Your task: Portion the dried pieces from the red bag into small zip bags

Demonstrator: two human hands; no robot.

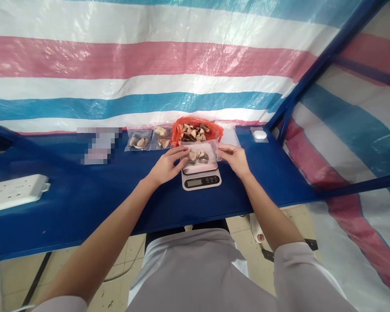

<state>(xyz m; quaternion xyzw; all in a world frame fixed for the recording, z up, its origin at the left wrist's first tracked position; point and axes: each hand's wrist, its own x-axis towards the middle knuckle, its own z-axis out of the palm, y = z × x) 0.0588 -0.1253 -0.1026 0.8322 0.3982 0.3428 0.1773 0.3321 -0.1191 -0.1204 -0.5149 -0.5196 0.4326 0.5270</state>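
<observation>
A clear plastic bag (pixel 211 149) with several pale and dark pieces, perhaps dried mushroom, lies over the platform of a white kitchen scale (pixel 202 182). My left hand (pixel 170 165) is closed on the bag's left edge, thumb and fingers pinching it. At the opposite edge, my right hand (pixel 236 158) pinches the bag between thumb and fingers. Just behind the scale sits an open red plastic bag (pixel 215 129) full of similar cut pieces. The scale's display (pixel 195 183) shows no figure I can read.
Two filled clear bags, a left one (pixel 138 141) and a right one (pixel 161 138), lie left of the red bag. Flat clear bags (pixel 230 133) and a white oval object (pixel 260 135) are at right. A power strip (pixel 16 192) lies at far left on the blue table (pixel 94 203).
</observation>
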